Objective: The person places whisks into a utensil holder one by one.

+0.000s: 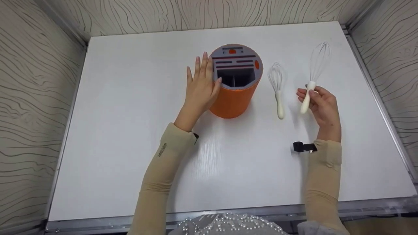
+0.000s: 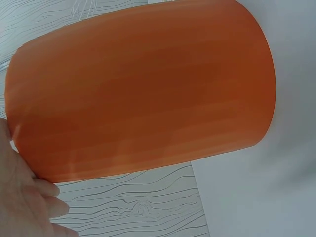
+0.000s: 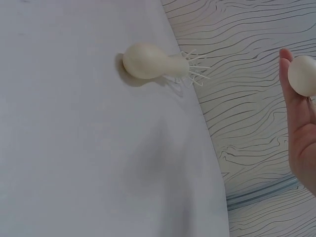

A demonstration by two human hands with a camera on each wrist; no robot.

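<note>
An orange cylindrical utensil holder (image 1: pixel 231 103) with a grey slotted top stands upright on the table. My left hand (image 1: pixel 200 91) rests against its left side, fingers extended and thumb at the top rim; in the left wrist view, fingertips (image 2: pixel 47 187) touch the orange wall. Off to the right, my right hand (image 1: pixel 325 106) pinches the white handle of a whisk (image 1: pixel 307 99) between thumb and fingers, its wire loops pointing away from me. A smaller whisk (image 1: pixel 279 104) lies between the holder and that hand. The right wrist view shows both handles end-on.
The white table (image 1: pixel 124 98) has patterned panels (image 1: pixel 209 14) along its back and both sides. A metal rail (image 1: pixel 228 213) runs along the front edge. Each wrist carries a small black camera mount, the right one (image 1: pixel 303 147) jutting inward over the tabletop.
</note>
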